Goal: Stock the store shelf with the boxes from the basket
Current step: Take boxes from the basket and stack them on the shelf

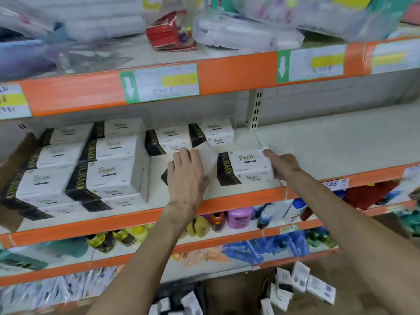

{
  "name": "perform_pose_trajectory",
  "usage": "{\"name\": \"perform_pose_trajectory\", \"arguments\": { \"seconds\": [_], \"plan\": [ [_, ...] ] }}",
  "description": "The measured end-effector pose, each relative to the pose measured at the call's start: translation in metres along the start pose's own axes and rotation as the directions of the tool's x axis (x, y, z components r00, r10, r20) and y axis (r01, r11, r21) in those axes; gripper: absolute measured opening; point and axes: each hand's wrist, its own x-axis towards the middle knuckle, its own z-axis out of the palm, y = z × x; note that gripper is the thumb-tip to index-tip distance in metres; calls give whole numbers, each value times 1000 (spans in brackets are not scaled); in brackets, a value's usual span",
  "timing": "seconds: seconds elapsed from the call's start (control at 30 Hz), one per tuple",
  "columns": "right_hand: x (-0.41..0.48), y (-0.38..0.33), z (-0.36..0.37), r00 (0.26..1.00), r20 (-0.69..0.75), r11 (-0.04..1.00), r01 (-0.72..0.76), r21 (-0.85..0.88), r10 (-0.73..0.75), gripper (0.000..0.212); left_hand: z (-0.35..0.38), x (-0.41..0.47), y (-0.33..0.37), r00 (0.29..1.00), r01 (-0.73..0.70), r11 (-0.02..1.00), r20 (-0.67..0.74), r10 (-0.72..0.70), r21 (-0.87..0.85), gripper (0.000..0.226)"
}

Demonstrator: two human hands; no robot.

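While both hands were up on the shelf (318, 144), this looked like the placing step - two boxes getting set down near the front edge, just right of the stack (102, 169). Left hand (186, 176) lay over the left box (210, 160), fingers together and bent over its far edge. Right hand (285, 167) held the right box (246, 164) by its right end, thumb on top - other fingers hidden. Next, I'd guess: square both up, let go.
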Motion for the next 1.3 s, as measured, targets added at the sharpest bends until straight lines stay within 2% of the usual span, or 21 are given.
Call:
{"name": "perform_pose_trajectory", "arguments": {
  "seconds": [0.07, 0.13, 0.2, 0.3, 0.43, 0.53, 0.63, 0.7, 0.77, 0.87, 0.97, 1.2, 1.3],
  "plan": [
    [10, 6, -3, 999, -14, 996, 33, -82, -35, 41, 16, -2, 2, 1000, 6, 999, 27, -7, 42, 59],
    [13, 9, -6, 995, 0, 978, 98, -182, -100, 40, 30, -5, -1, 992, 11, 1000, 128, -13, 13, 73],
    [14, 13, -7, 983, 61, 956, 180, -233, -170, 29, 39, -7, -10, 972, 104, 979, 225, -64, -172, 84],
    [8, 20, -11, 965, 100, 930, 259, -260, -241, 15, 43, -9, -34, 949, 283, 877, 248, -196, -388, 92],
    [3, 30, -15, 956, 84, 915, 294, -277, -282, 32, 42, 0, -57, 876, 462, 739, 383, -294, -490, 102],
    [3, 32, -16, 965, 92, 926, 263, -269, -247, 47, 40, 16, -61, 864, 482, 691, 421, -275, -538, 108],
    [4, 32, -13, 963, 88, 922, 268, -278, -253, 44, 41, 31, -69, 860, 440, 746, 474, -190, -499, 106],
    [5, 31, -11, 967, 75, 923, 256, -288, -244, 42, 41, 38, -73, 824, 406, 833, 544, -157, -376, 98],
    [5, 31, -10, 971, 62, 927, 241, -289, -233, 41, 40, 41, -74, 807, 369, 894, 565, -173, -254, 90],
    [4, 32, -8, 969, 35, 928, 244, -281, -245, 39, 36, 33, -67, 796, 354, 928, 559, -235, -115, 87],
    [3, 29, -2, 965, 34, 928, 259, -267, -260, 39, 36, 16, -60, 824, 304, 952, 508, -251, -23, 84],
    [-5, 20, 24, 943, 112, 933, 329, -146, -315, 49, 31, -7, -72, 875, 360, 925, 390, -287, -126, 66],
    [-3, 18, 29, 915, 133, 898, 401, -183, -381, 47, 33, -18, -76, 891, 385, 885, 356, -282, -263, 60]
  ]
}}
